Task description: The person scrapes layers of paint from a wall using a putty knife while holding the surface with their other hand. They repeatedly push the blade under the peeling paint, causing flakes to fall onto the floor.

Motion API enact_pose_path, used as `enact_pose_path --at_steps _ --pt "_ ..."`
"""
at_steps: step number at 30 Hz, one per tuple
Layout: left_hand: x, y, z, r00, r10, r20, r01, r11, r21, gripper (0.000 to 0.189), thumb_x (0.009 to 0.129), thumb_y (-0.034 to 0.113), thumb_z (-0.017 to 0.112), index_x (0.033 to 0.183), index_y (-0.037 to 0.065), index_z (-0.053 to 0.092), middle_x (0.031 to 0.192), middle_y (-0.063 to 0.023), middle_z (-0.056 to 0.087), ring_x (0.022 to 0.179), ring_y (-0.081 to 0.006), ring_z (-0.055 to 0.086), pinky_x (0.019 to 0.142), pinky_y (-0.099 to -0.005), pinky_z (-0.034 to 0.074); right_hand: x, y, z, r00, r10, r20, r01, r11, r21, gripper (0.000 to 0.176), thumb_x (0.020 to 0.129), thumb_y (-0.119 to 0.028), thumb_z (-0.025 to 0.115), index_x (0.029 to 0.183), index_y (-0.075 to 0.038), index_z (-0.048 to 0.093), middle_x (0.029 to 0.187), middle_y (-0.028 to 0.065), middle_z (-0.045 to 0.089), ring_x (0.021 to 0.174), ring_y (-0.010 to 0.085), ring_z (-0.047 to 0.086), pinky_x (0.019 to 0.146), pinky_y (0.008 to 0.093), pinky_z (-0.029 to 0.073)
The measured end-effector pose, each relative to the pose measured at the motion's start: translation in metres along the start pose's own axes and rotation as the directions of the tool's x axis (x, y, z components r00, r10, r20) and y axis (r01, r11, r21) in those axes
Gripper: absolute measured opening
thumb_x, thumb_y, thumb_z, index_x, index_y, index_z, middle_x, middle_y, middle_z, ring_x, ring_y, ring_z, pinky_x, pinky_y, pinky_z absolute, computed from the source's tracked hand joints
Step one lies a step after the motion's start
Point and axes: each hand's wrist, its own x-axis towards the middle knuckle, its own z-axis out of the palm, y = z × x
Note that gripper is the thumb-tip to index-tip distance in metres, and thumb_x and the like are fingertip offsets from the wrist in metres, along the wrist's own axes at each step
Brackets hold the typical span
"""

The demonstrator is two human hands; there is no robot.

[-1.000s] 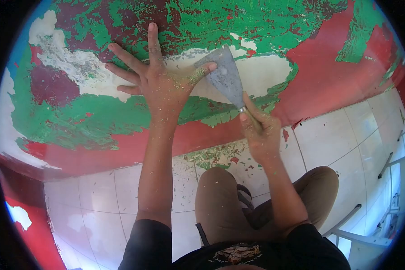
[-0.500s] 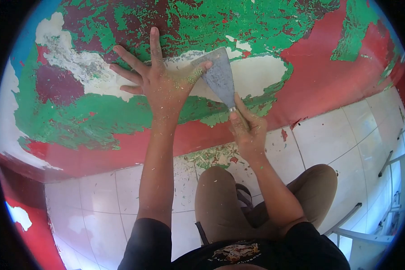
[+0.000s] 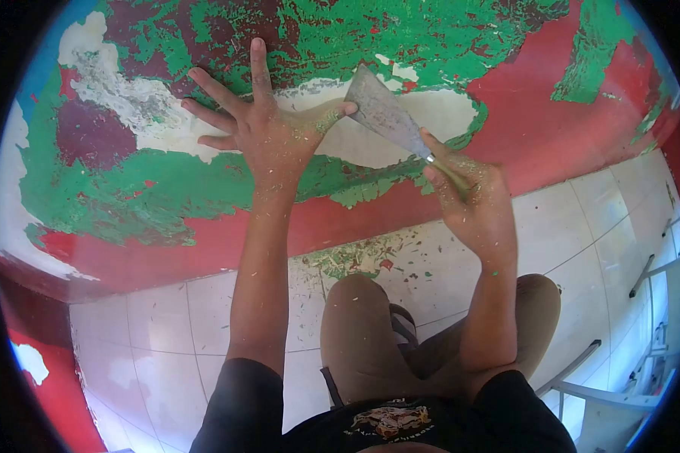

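Observation:
My left hand lies open against the peeling wall, fingers spread, flecked with green paint bits. In my right hand is a paint scraper, gripped by its handle with the broad metal blade pointing up and left. One corner of the blade comes close to my left thumb tip. Behind the blade a pale bare patch shows through green and red paint.
Paint flakes lie scattered on the white floor tiles along the wall's foot. My bent knees are below my hands. A metal ladder lies at the lower right.
My right hand has moved right, and the scraper has tilted from nearly upright to a slant, its blade leaning left. My left hand stays spread on the wall.

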Motion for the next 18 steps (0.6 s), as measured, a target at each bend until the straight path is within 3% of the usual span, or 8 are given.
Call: enact_pose_path --at_steps 2,4,5,8,10,18 --pt "0.001 -0.001 0.001 1.000 -0.016 0.005 0.016 1.000 -0.003 0.134 0.043 0.081 0.086 0.159 0.044 0.031 0.167 -0.0294 -0.011 0.145 -0.0667 -0.015 0.092 -0.0941 0.005 -0.006 0.011 0.019 1.000 -0.013 -0.024 0.015 0.997 0.081 0.038 0.099 -0.016 0.069 0.135 -0.004 0.066 0.088 0.0040 0.074 0.072 0.0091 0.051 0.070 0.0297 0.048" --pt "0.001 -0.002 0.001 0.999 -0.035 0.009 0.035 0.999 -0.007 0.133 0.043 0.081 0.086 0.159 0.045 0.031 0.168 -0.0290 -0.010 0.145 -0.0668 -0.015 0.092 -0.0942 0.005 -0.016 0.018 0.047 0.991 0.126 -0.044 -0.104 0.935 0.339 0.041 0.100 -0.018 0.068 0.138 -0.002 0.063 0.090 0.0054 0.074 0.075 0.0084 0.051 0.072 0.0290 0.047" --pt "0.001 -0.003 0.002 0.999 -0.035 0.018 0.035 0.999 -0.004 0.133 0.044 0.082 0.085 0.159 0.045 0.030 0.168 -0.0287 -0.010 0.145 -0.0669 -0.015 0.092 -0.0942 0.005 -0.018 0.020 0.057 0.992 0.122 -0.041 -0.101 0.935 0.339 0.041 0.100 -0.018 0.068 0.138 -0.002 0.063 0.090 0.0054 0.074 0.075 0.0084 0.051 0.072 0.0290 0.047" --pt "0.001 -0.002 0.001 0.999 -0.041 0.023 0.041 0.999 -0.005 0.133 0.044 0.082 0.085 0.159 0.045 0.030 0.168 -0.0289 -0.010 0.144 -0.0672 -0.015 0.092 -0.0942 0.006 -0.022 0.032 0.078 0.983 0.139 -0.118 -0.081 0.914 0.397 0.045 0.101 -0.019 0.067 0.140 0.001 0.059 0.083 -0.0016 0.063 0.077 0.0058 0.045 0.070 0.0236 0.042" --pt "0.000 -0.003 0.000 0.999 -0.042 0.032 0.042 0.999 -0.008 0.133 0.044 0.082 0.084 0.159 0.044 0.030 0.168 -0.0293 -0.010 0.144 -0.0674 -0.015 0.092 -0.0942 0.006 -0.025 0.043 0.089 0.981 0.154 -0.119 -0.071 0.854 0.516 0.049 0.101 -0.021 0.069 0.145 -0.003 0.057 0.076 -0.0070 0.050 0.066 0.0032 0.043 0.059 0.0213 0.036" --pt "0.000 -0.003 0.002 0.999 -0.032 0.023 0.032 0.999 -0.002 0.133 0.044 0.083 0.084 0.159 0.043 0.031 0.167 -0.0313 -0.010 0.144 -0.0684 -0.014 0.091 -0.0943 0.005 -0.022 0.044 0.082 0.977 0.182 -0.106 -0.114 0.879 0.463 0.047 0.101 -0.020 0.068 0.143 0.000 0.058 0.076 -0.0078 0.047 0.068 0.0038 0.040 0.060 0.0208 0.035"
